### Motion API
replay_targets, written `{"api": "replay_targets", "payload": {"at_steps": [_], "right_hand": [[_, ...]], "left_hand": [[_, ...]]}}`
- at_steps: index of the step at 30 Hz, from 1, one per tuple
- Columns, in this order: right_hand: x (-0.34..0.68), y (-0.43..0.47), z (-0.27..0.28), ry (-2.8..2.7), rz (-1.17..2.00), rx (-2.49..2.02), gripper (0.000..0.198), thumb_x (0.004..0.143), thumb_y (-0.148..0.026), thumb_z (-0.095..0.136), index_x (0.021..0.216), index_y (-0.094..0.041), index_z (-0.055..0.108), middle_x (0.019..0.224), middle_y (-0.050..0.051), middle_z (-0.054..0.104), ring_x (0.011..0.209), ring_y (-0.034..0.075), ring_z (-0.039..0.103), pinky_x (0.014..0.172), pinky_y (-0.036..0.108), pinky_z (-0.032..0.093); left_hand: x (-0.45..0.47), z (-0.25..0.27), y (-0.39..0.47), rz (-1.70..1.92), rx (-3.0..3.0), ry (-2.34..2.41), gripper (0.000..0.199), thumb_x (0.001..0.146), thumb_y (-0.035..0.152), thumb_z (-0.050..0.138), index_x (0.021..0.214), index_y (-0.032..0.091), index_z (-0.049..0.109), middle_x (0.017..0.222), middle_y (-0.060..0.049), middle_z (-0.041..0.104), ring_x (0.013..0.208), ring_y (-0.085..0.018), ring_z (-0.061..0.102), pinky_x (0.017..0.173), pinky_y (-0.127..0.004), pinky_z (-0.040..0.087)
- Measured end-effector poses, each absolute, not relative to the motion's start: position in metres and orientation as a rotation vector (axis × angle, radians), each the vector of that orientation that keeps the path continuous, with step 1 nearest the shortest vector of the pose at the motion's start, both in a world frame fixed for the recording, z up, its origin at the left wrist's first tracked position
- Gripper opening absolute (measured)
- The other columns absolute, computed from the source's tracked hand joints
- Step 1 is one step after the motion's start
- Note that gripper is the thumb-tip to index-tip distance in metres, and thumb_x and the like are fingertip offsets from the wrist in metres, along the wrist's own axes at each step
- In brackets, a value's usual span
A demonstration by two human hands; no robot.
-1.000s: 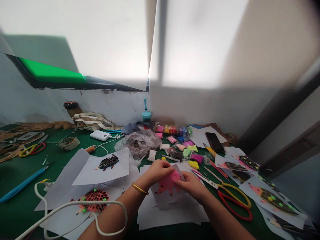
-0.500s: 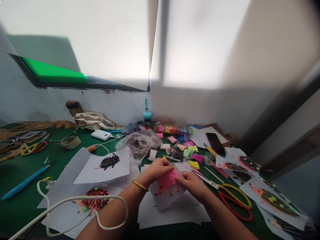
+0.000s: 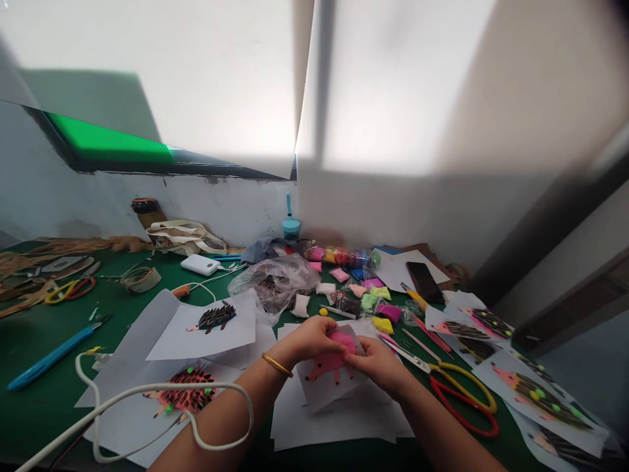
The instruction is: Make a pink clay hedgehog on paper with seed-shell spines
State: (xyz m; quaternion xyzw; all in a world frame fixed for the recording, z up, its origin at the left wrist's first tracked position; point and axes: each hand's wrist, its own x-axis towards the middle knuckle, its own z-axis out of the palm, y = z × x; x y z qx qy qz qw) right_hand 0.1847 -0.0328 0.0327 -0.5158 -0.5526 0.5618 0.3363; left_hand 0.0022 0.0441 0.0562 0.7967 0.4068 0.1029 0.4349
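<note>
Between my hands is a small sheet of paper (image 3: 322,397), raised and tilted over a stack of white sheets (image 3: 339,429). A flat pink clay hedgehog (image 3: 325,364) lies on it, with a dark eye, a dark nose and thin legs. My left hand (image 3: 317,342), a gold bangle at its wrist, closes on the sheet's upper left, fingers over the pink body. From the right, my right hand (image 3: 377,364) grips the sheet, its thumb against the body's edge. Fingers hide part of the clay. A small yellow ball (image 3: 323,312) lies just beyond my left hand.
Scissors (image 3: 462,393) lie to the right, near finished hedgehog pictures (image 3: 540,393). More pictures (image 3: 216,317) are on the left under a looping white cable (image 3: 162,388). Clay packets (image 3: 388,311), a plastic bag (image 3: 275,282) and a phone (image 3: 424,282) lie farther back.
The sheet has turned slightly and its lower edge sits a little higher. My left hand has shifted slightly down and right, uncovering the yellow ball. Both hands keep their hold.
</note>
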Motion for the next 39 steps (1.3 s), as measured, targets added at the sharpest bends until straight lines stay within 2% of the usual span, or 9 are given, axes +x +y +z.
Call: {"api": "replay_targets", "payload": {"at_steps": [6,10,16,22,27,32,35,39], "right_hand": [[0.184,-0.031,0.034,-1.382,1.536,-1.299,0.046,0.071,-0.049,0.068,0.100,-0.014,0.065,0.086,0.005,0.069,0.076,0.022,0.063,0.065,0.030,0.046],[0.184,-0.031,0.031,-1.371,1.529,-1.264,0.044,0.078,-0.054,0.061,0.100,-0.016,0.065,0.089,0.005,0.069,0.077,0.021,0.062,0.065,0.029,0.046],[0.187,-0.029,0.025,-1.357,1.505,-1.251,0.043,0.078,-0.055,0.061,0.095,-0.016,0.065,0.084,0.004,0.067,0.073,0.020,0.060,0.063,0.028,0.045],[0.184,-0.028,0.023,-1.356,1.436,-1.296,0.048,0.080,-0.061,0.053,0.083,-0.015,0.064,0.072,0.002,0.064,0.063,0.016,0.056,0.056,0.026,0.041],[0.180,-0.031,0.028,-1.389,1.490,-1.263,0.048,0.077,-0.062,0.056,0.085,-0.016,0.064,0.074,0.004,0.066,0.066,0.019,0.059,0.059,0.028,0.045],[0.179,-0.033,0.029,-1.339,1.562,-1.257,0.052,0.076,-0.064,0.056,0.094,-0.016,0.064,0.073,0.005,0.067,0.058,0.019,0.060,0.053,0.030,0.046],[0.180,-0.034,0.027,-1.337,1.517,-1.239,0.045,0.079,-0.059,0.057,0.092,-0.016,0.066,0.080,0.005,0.068,0.065,0.020,0.062,0.061,0.031,0.048],[0.180,-0.034,0.024,-1.340,1.509,-1.230,0.043,0.074,-0.055,0.064,0.091,-0.015,0.066,0.082,0.005,0.068,0.070,0.021,0.062,0.064,0.033,0.048]], "left_hand": [[0.000,0.059,0.046,0.297,1.975,1.001,0.036,0.069,0.050,0.062,0.068,0.014,0.058,0.061,0.004,0.046,0.058,-0.010,0.038,0.049,-0.023,0.025],[0.000,0.057,0.046,0.293,1.994,0.992,0.039,0.069,0.053,0.063,0.067,0.014,0.060,0.059,0.004,0.047,0.057,-0.010,0.038,0.050,-0.023,0.026],[-0.005,0.061,0.048,0.289,1.905,0.982,0.043,0.068,0.054,0.063,0.079,0.013,0.067,0.071,0.000,0.058,0.063,-0.012,0.047,0.055,-0.022,0.033],[-0.004,0.062,0.047,0.289,1.965,0.981,0.037,0.071,0.048,0.062,0.081,0.013,0.070,0.074,-0.002,0.063,0.066,-0.013,0.051,0.056,-0.022,0.035],[-0.004,0.061,0.047,0.287,1.982,0.973,0.030,0.074,0.040,0.059,0.085,0.014,0.072,0.078,-0.003,0.067,0.069,-0.014,0.054,0.060,-0.022,0.038],[-0.003,0.061,0.047,0.274,2.022,0.973,0.029,0.076,0.035,0.054,0.084,0.014,0.073,0.077,-0.003,0.068,0.069,-0.014,0.056,0.060,-0.022,0.039],[-0.005,0.061,0.048,0.279,2.016,0.998,0.028,0.075,0.034,0.054,0.084,0.014,0.072,0.079,-0.003,0.068,0.069,-0.014,0.056,0.060,-0.022,0.039],[-0.006,0.060,0.047,0.241,2.010,0.998,0.027,0.073,0.035,0.057,0.083,0.015,0.072,0.077,-0.003,0.068,0.069,-0.014,0.057,0.060,-0.022,0.039]]}}
